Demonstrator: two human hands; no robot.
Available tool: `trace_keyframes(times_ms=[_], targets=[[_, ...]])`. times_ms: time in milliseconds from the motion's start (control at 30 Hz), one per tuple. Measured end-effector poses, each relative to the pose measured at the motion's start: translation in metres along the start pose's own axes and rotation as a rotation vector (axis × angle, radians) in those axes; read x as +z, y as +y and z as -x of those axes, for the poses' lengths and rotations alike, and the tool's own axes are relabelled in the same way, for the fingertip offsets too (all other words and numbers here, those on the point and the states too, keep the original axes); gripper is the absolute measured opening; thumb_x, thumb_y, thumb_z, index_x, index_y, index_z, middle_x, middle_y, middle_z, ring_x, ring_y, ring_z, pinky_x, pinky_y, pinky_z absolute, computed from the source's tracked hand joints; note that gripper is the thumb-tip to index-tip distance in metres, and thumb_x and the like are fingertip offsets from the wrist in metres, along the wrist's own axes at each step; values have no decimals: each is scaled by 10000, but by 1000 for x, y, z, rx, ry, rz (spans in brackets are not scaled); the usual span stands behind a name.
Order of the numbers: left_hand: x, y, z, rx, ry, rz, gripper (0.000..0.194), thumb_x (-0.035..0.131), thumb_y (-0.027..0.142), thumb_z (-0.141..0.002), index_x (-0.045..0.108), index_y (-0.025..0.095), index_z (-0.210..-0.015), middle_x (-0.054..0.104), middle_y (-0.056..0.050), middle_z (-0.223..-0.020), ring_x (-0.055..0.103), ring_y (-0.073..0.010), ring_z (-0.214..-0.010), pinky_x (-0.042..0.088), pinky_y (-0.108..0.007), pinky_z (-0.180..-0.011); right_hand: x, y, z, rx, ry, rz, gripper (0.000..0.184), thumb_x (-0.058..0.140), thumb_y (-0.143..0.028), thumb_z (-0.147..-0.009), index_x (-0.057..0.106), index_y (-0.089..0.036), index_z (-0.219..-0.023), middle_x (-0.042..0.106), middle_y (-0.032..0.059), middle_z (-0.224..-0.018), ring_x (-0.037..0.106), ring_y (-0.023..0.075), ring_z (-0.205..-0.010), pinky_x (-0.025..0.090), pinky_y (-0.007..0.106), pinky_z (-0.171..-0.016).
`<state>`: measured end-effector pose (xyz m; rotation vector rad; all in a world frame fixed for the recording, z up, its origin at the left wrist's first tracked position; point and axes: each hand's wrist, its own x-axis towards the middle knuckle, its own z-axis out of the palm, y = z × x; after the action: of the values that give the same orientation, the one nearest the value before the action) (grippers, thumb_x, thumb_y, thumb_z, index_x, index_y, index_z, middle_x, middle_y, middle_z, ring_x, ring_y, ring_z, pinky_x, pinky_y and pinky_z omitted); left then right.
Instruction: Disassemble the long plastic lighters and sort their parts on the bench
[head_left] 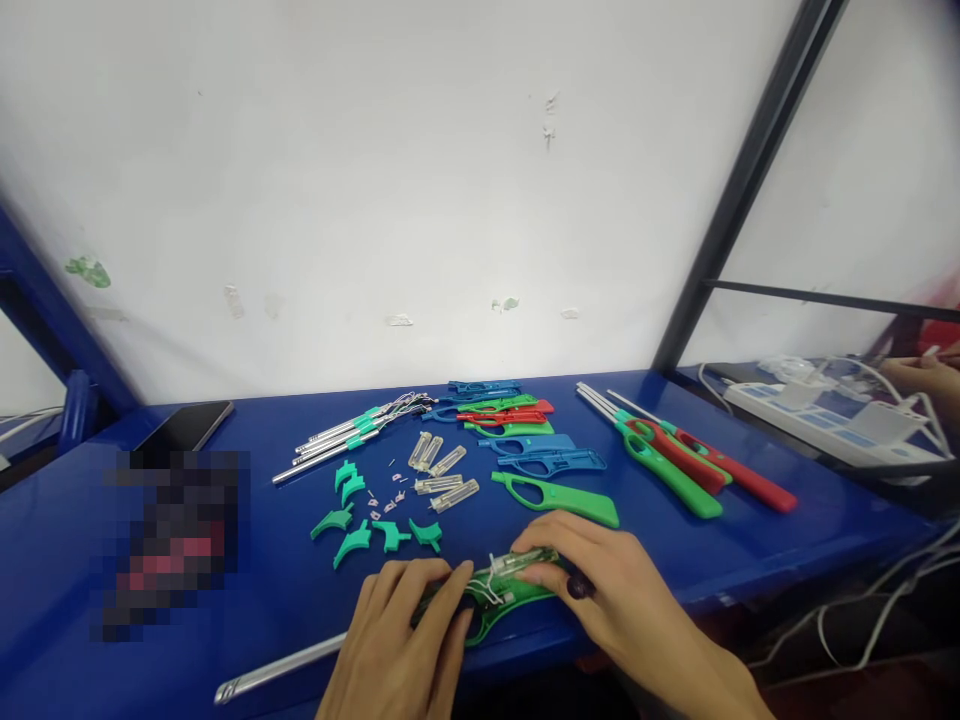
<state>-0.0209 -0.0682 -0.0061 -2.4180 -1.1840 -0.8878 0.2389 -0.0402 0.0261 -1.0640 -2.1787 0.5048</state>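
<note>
A green lighter half-shell (487, 625) lies near the table's front edge, its thin white wires exposed. My left hand (397, 640) is closed over its front part, where a silver metal tube (281, 668) sticks out to the left. With thumb and fingers, my right hand (607, 575) pinches a clear fuel tank (514, 562) at the handle end of the shell. Whether the tank is fully seated I cannot tell. Beyond my hands are loose green triggers (352, 543), tiny pale parts (375, 515) and several more clear fuel tanks (454, 495).
Silver tubes with wires (337, 440) lie behind the triggers. Blue, red and green half-shells (559, 500) are lined up mid-table. Assembled lighters (679, 470) lie on the right. A phone (187, 425) is at the back left. Another person's hand (926, 380) shows near a white power strip (810, 415).
</note>
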Motion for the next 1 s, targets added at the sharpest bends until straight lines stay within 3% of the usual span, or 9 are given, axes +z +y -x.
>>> trace_keyframes(times_ms=[133, 267, 433, 667, 900, 1000], targets=[[4, 0, 1, -41, 27, 23, 265, 510, 237, -1088, 617, 267, -1329, 717, -12, -1120, 678, -187, -966, 580, -314, -823, 6, 0, 2, -116, 55, -39, 100, 621, -233, -1097, 689, -282, -1152, 773, -31, -1063, 737, 136, -902, 521, 242, -825], [6, 0, 2, -72, -22, 48, 142, 529, 227, -1085, 638, 272, -1163, 726, 22, -1032, 661, -182, -896, 552, -319, -800, 10, -2, 3, -162, 76, -26, 130, 660, -203, -1073, 697, -285, -1167, 776, -25, -1058, 748, 136, -898, 524, 234, -807], [7, 0, 3, -59, -38, -8, 171, 509, 180, -1071, 636, 274, -1139, 719, 26, -1013, 637, -190, -856, 517, -335, -774, 12, 2, 3, -197, 100, 56, 177, 644, -171, -1074, 688, -293, -1194, 780, -26, -1067, 765, 137, -884, 545, 228, -812], [7, -8, 7, -93, -10, -50, 152, 520, 203, -1084, 645, 256, -1153, 730, 20, -1033, 650, -184, -884, 499, -336, -801, -16, 19, 7, -166, 440, 238, 117, 649, -215, -1076, 701, -261, -1170, 796, 3, -1073, 780, 153, -965, 564, 207, -903], [0, -9, 4, -29, 99, -178, 313, 528, 306, -1108, 616, 206, -1391, 756, -39, -1131, 693, -196, -977, 491, -354, -898, -2, 6, 0, -208, 306, 165, 122, 636, -251, -1089, 717, -278, -1176, 798, -8, -1071, 781, 153, -984, 577, 208, -873], [-8, -6, -2, -1, 130, -125, 305, 552, 298, -1102, 629, 215, -1385, 742, -50, -1144, 687, -183, -1020, 491, -325, -912, 6, -2, -7, -233, 233, 115, 123, 657, -240, -1079, 697, -288, -1185, 790, -21, -1067, 778, 142, -910, 574, 224, -854]])
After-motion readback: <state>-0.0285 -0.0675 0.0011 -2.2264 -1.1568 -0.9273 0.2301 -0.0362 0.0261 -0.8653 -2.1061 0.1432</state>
